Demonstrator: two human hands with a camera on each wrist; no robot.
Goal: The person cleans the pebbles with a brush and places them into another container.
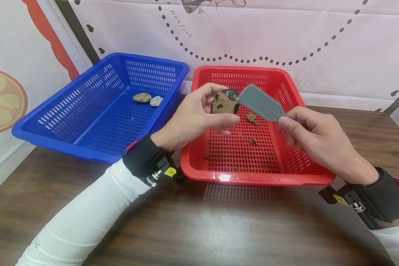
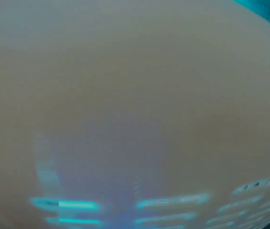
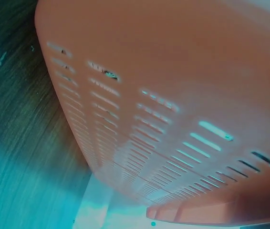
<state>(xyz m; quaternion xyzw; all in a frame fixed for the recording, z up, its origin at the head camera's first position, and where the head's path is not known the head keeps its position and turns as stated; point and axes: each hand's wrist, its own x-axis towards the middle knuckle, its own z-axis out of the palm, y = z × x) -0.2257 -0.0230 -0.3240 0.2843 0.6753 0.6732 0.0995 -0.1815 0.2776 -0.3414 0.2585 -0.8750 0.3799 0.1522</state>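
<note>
Over the red basket (image 1: 252,179), my left hand (image 1: 194,114) grips a dark, smooth stone (image 1: 225,102) partly coated with cracked brown mud. My right hand (image 1: 314,135) pinches the narrow end of a flat grey-green scraper (image 1: 261,103), its broad end pointing left at the stone. The scraper's tip is right beside the stone; whether they touch, I cannot tell. Flakes of brown mud (image 1: 252,118) lie on the basket floor below. Both wrist views show only basket walls, the left one very blurred, with neither hand's fingers visible.
A blue basket (image 1: 66,147) stands to the left, holding a tan stone (image 1: 142,97) and a white stone (image 1: 156,101). Both baskets rest on a dark wooden table (image 1: 199,225). A patterned white cloth (image 1: 252,33) hangs behind them.
</note>
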